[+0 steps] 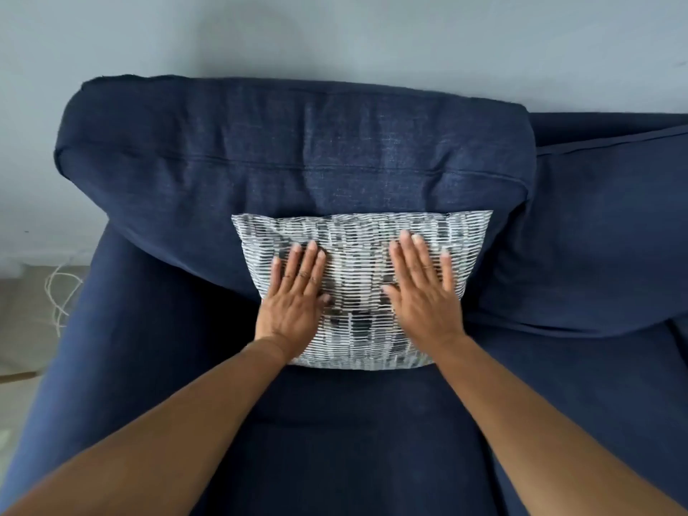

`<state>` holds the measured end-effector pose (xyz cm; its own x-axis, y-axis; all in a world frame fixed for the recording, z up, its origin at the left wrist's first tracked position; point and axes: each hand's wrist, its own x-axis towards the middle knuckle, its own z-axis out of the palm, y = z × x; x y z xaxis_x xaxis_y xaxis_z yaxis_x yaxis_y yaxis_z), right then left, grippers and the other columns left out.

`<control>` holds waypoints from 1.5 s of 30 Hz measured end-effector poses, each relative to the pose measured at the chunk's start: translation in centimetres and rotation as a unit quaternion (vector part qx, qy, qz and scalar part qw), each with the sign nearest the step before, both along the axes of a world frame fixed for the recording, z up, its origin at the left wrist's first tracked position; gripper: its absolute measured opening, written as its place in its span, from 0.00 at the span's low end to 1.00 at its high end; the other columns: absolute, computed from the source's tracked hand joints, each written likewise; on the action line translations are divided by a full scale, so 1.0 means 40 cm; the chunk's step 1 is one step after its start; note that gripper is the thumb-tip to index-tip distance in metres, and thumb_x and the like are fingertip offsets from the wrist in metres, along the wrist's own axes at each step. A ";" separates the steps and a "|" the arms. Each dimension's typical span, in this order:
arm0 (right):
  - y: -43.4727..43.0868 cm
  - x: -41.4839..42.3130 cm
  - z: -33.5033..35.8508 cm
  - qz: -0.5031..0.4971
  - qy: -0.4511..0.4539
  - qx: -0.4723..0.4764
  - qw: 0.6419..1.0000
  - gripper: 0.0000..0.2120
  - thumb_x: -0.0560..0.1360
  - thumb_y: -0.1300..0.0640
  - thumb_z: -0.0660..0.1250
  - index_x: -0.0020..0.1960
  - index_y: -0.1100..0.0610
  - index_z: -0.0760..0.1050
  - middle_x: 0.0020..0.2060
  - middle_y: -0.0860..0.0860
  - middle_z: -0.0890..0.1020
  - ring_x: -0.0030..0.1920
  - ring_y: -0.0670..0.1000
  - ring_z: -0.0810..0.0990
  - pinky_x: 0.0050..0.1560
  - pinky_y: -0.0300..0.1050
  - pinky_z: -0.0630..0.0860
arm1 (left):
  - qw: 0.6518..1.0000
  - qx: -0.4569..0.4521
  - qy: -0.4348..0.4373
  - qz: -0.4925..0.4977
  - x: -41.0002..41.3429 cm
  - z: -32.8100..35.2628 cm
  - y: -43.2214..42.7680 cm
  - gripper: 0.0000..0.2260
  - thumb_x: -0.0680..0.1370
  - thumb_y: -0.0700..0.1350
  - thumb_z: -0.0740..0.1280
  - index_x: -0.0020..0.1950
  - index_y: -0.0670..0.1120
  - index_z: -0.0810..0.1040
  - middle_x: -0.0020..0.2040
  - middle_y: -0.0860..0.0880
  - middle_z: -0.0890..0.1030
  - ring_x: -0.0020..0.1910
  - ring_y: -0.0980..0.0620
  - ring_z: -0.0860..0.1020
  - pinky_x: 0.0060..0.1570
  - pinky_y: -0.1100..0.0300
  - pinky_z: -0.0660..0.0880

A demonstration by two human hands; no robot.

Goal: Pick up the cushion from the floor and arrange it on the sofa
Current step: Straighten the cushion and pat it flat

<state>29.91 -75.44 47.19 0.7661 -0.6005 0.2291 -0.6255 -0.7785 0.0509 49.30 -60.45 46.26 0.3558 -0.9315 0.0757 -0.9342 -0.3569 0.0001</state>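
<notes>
A white cushion [357,255] with a grey-blue dashed pattern leans upright against the back cushion of a navy blue sofa [298,150], its lower edge resting on the seat. My left hand [296,296] lies flat on the cushion's left half, fingers spread. My right hand [424,288] lies flat on its right half, palm down, fingers apart. Neither hand grips the fabric. Both forearms reach in from the bottom of the frame.
A second navy back cushion [603,232] sits to the right. The sofa's left armrest [82,351] runs down the left side. Beyond it lies light floor with a white cable [59,292]. A pale grey wall [335,35] stands behind the sofa.
</notes>
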 end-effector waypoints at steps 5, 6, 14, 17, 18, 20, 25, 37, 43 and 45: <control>-0.093 -0.084 -0.029 -0.135 -0.062 0.018 0.989 0.33 0.85 0.41 0.42 0.82 0.58 0.42 0.83 0.55 0.46 0.82 0.54 0.43 0.79 0.63 0.39 | 0.991 -0.070 0.036 0.106 0.104 -0.002 -0.015 0.29 0.83 0.55 0.44 0.81 0.43 0.42 0.81 0.45 0.42 0.80 0.45 0.40 0.78 0.44 0.37; -0.082 -0.081 -0.034 -0.148 -0.086 0.010 0.985 0.33 0.85 0.41 0.43 0.82 0.59 0.42 0.83 0.56 0.47 0.82 0.54 0.44 0.79 0.63 0.40 | 0.988 -0.096 0.043 0.110 0.099 -0.005 -0.017 0.29 0.84 0.55 0.45 0.81 0.42 0.43 0.81 0.45 0.43 0.81 0.44 0.41 0.78 0.44 0.37; 0.086 0.052 -0.112 0.046 -0.118 -0.040 0.991 0.33 0.84 0.46 0.54 0.83 0.57 0.45 0.83 0.52 0.50 0.82 0.53 0.47 0.79 0.60 0.39 | 0.985 -0.158 0.023 -0.069 -0.075 -0.089 -0.025 0.27 0.85 0.51 0.49 0.80 0.41 0.48 0.81 0.43 0.51 0.81 0.42 0.47 0.78 0.39 0.46; 0.026 0.015 -0.147 0.012 -0.091 -0.059 0.994 0.33 0.84 0.46 0.54 0.83 0.58 0.46 0.82 0.53 0.50 0.82 0.51 0.45 0.79 0.61 0.39 | 0.992 -0.127 -0.014 -0.021 -0.003 -0.132 0.000 0.27 0.84 0.51 0.51 0.80 0.40 0.50 0.81 0.43 0.51 0.80 0.43 0.49 0.78 0.42 0.44; 0.002 -0.009 -0.154 -0.008 -0.091 -0.060 0.994 0.33 0.84 0.45 0.53 0.82 0.58 0.46 0.82 0.54 0.49 0.82 0.51 0.43 0.78 0.62 0.39 | 0.992 -0.127 -0.021 0.000 0.026 -0.140 0.011 0.27 0.84 0.51 0.51 0.80 0.40 0.50 0.81 0.43 0.51 0.80 0.44 0.48 0.78 0.43 0.42; -0.028 -0.051 -0.161 -0.063 -0.101 -0.061 0.991 0.33 0.85 0.45 0.51 0.82 0.59 0.45 0.82 0.55 0.47 0.81 0.51 0.40 0.78 0.62 0.39 | 0.988 -0.147 -0.015 0.047 0.076 -0.146 0.036 0.28 0.84 0.51 0.51 0.80 0.40 0.48 0.81 0.42 0.49 0.80 0.45 0.46 0.78 0.45 0.37; 0.055 -0.024 -0.143 -0.059 -0.162 -0.080 0.982 0.35 0.85 0.42 0.52 0.82 0.62 0.44 0.82 0.56 0.45 0.82 0.55 0.44 0.78 0.64 0.40 | 0.975 -0.220 -0.001 0.023 0.021 -0.136 0.057 0.29 0.85 0.52 0.49 0.81 0.41 0.42 0.81 0.43 0.41 0.80 0.44 0.39 0.77 0.43 0.37; 0.074 -0.095 -0.241 -0.080 -0.083 -0.068 0.991 0.35 0.84 0.47 0.57 0.82 0.61 0.45 0.82 0.55 0.47 0.82 0.54 0.44 0.78 0.65 0.43 | 0.989 -0.136 -0.039 0.044 0.051 -0.206 0.131 0.33 0.82 0.50 0.56 0.80 0.40 0.42 0.81 0.42 0.47 0.80 0.44 0.39 0.77 0.42 0.41; 0.180 -0.049 -0.222 0.043 -0.087 -0.067 0.993 0.40 0.81 0.41 0.60 0.82 0.61 0.47 0.83 0.55 0.46 0.82 0.55 0.47 0.79 0.64 0.43 | 0.986 -0.110 -0.073 -0.104 -0.069 -0.214 0.134 0.41 0.80 0.57 0.62 0.81 0.41 0.40 0.82 0.44 0.38 0.81 0.43 0.42 0.78 0.41 0.43; 0.187 -0.036 -0.231 0.069 -0.043 -0.061 0.995 0.45 0.78 0.42 0.66 0.82 0.60 0.47 0.83 0.55 0.47 0.82 0.55 0.48 0.79 0.63 0.41 | 0.992 -0.069 -0.082 -0.073 -0.072 -0.222 0.134 0.48 0.77 0.53 0.70 0.80 0.42 0.38 0.82 0.44 0.40 0.81 0.42 0.44 0.77 0.41 0.44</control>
